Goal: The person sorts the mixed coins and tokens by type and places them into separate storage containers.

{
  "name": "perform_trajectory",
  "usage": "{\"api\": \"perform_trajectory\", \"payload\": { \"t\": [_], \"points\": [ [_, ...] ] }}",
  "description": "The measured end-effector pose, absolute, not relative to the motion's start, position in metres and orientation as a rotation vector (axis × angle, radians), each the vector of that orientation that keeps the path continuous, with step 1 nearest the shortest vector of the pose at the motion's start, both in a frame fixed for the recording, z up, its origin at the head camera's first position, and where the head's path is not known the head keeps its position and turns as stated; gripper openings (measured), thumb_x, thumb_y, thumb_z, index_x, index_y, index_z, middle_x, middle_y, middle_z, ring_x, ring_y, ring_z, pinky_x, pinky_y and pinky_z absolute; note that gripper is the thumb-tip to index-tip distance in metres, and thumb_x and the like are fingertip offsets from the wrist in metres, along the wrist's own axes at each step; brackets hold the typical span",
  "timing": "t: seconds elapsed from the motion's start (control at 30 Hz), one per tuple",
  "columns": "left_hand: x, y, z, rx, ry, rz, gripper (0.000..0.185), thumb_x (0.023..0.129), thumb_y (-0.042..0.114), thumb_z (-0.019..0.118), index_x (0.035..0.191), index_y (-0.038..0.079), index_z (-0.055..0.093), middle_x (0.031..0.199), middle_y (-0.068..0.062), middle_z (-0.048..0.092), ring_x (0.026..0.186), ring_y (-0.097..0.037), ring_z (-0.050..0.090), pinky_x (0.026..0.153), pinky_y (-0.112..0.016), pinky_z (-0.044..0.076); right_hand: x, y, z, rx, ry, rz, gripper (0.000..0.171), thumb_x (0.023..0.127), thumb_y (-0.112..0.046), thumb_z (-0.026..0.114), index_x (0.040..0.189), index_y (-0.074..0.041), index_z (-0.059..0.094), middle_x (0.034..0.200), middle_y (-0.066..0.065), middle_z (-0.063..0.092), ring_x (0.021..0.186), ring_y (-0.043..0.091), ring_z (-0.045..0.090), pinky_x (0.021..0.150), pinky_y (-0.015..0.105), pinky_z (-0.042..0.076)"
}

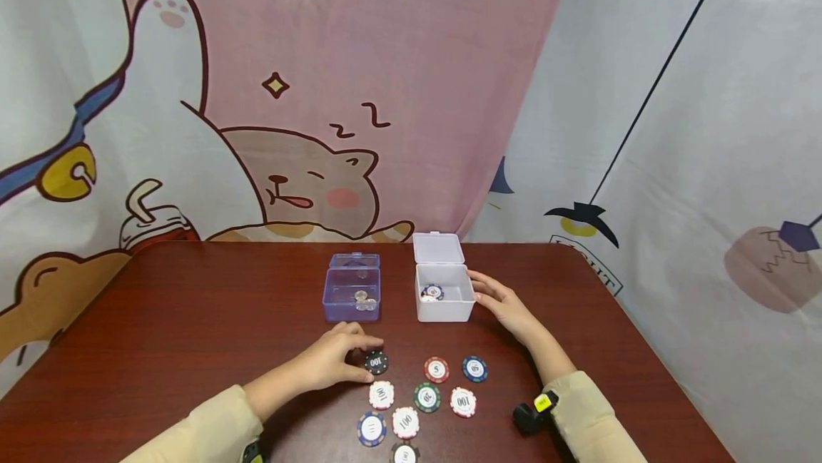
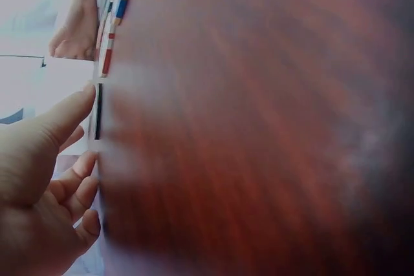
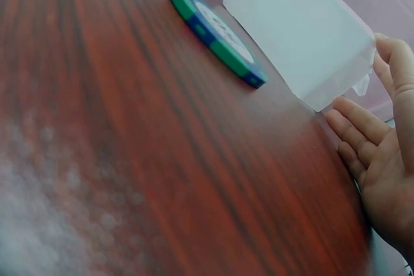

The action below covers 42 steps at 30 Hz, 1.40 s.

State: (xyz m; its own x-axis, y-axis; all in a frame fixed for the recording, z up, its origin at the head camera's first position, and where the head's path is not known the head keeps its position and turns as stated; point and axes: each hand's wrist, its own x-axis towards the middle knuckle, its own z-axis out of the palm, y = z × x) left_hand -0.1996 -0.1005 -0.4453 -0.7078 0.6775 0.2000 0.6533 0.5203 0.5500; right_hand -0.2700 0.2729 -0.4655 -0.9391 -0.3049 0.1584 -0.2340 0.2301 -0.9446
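A black poker chip marked 100 (image 1: 377,362) lies flat on the table, with my left hand (image 1: 334,357) around it. The thumb and forefinger stand at opposite sides of the chip's edge. In the left wrist view, the black chip (image 2: 98,111) shows edge-on beside the thumb of my left hand (image 2: 48,172). My right hand (image 1: 507,309) rests its extended fingers against the right side of an open white plastic box (image 1: 446,312), which holds a few chips (image 1: 433,292). In the right wrist view, fingertips of my right hand (image 3: 381,153) meet the corner of the white box (image 3: 304,37).
Left of the white box stands an open translucent blue box (image 1: 340,299) with several coins (image 1: 362,300) inside. Closer to me lie several chips, among them a red one (image 1: 437,370), a blue one (image 1: 475,369) and a green one (image 1: 427,397). A printed curtain (image 1: 417,92) hangs behind the table.
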Motion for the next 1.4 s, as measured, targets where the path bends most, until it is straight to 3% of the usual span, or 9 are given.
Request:
{"api": "perform_trajectory", "payload": {
  "t": [0.63, 0.9, 1.4],
  "points": [
    [-0.197, -0.096, -0.451, 1.169, 2.82, 0.878, 0.041, 0.071, 0.03, 0.083, 0.108, 0.014, 0.074, 0.083, 0.01, 0.049, 0.08, -0.006, 0.041, 0.071, -0.03, 0.034, -0.27, 0.272, -0.465, -0.544, 2.421, -1.85, 0.048, 0.097, -0.012, 0.056, 0.144, -0.009, 0.044, 0.134, 0.022, 0.051, 0.123, 0.037, 0.046, 0.101, 0.056, 0.031],
    [-0.198, -0.095, -0.454, 1.197, 2.866, 0.872, 0.039, 0.068, 0.033, 0.084, 0.103, 0.016, 0.075, 0.077, 0.012, 0.049, 0.077, -0.006, 0.04, 0.069, -0.027, 0.033, -0.254, 0.263, -0.44, -0.546, 2.388, -1.843, 0.049, 0.097, -0.002, 0.052, 0.144, 0.002, 0.038, 0.135, 0.031, 0.045, 0.125, 0.044, 0.042, 0.101, 0.058, 0.029],
    [-0.199, -0.094, -0.457, 1.256, 2.887, 0.957, 0.033, 0.065, 0.035, 0.086, 0.09, 0.019, 0.074, 0.076, 0.016, 0.05, 0.077, -0.004, 0.042, 0.069, -0.027, 0.035, -0.252, 0.262, -0.438, -0.562, 2.382, -1.848, 0.049, 0.097, -0.002, 0.051, 0.144, 0.002, 0.038, 0.135, 0.031, 0.046, 0.124, 0.045, 0.043, 0.101, 0.058, 0.03]
  ]
}}
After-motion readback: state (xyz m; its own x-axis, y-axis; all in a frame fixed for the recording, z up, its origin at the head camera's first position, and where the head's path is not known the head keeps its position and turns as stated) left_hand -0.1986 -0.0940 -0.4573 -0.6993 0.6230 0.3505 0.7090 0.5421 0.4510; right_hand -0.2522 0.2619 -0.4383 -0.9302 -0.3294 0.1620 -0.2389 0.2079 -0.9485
